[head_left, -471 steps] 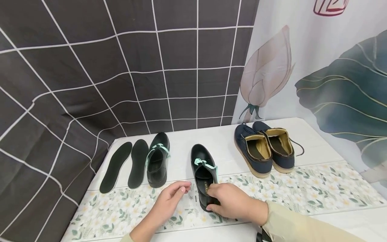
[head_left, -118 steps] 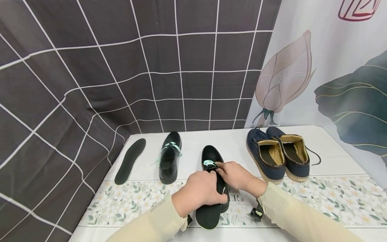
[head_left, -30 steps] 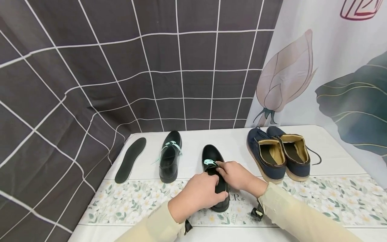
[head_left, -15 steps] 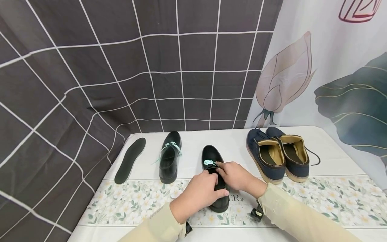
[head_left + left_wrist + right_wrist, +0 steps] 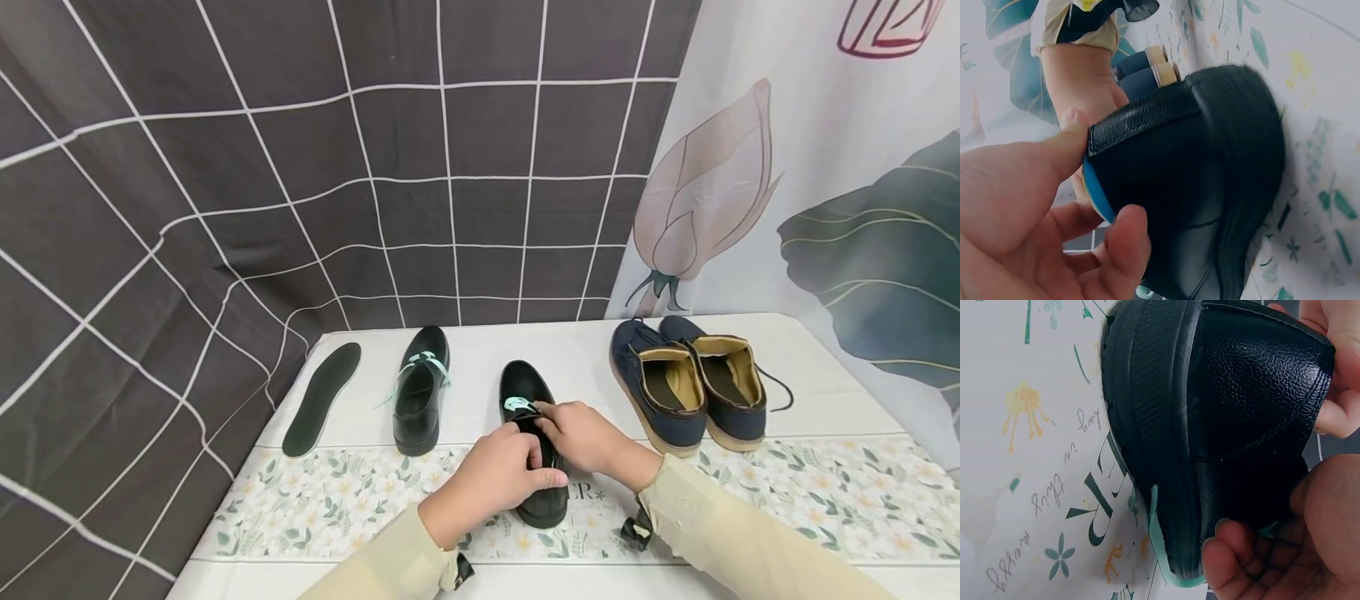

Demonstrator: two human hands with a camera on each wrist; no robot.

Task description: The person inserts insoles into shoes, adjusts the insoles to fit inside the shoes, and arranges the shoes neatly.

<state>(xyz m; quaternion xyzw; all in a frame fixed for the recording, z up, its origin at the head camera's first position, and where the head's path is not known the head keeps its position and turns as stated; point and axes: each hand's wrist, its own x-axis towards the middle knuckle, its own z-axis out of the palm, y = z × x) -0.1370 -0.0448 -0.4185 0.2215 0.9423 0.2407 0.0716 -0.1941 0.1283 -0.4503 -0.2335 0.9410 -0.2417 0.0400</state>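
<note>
A black leather shoe [image 5: 526,382] with mint laces stands before me, toe away. My left hand [image 5: 487,471] is at its opening; in the left wrist view its thumb touches the heel collar, while its fingers curl by the blue edge of an insole [image 5: 1099,195] inside the shoe. Most of that insole is hidden by the shoe and hand. My right hand [image 5: 585,435] grips the shoe's right side near the laces. In the right wrist view, curled fingers [image 5: 1225,559] rest along the shoe's upper.
Another black shoe [image 5: 421,400] with mint laces stands to the left. Beyond it lies a loose black insole [image 5: 322,400]. Two navy shoes [image 5: 660,392] with tan lining stand at the right. A dark gridded curtain [image 5: 487,208] hangs behind the table.
Since 15.7 seconds ago, one of two loose insoles has left the table. At 3.9 seconds ago it stuck out behind the shoe under my left hand; now it is inside. Lately the hands barely move.
</note>
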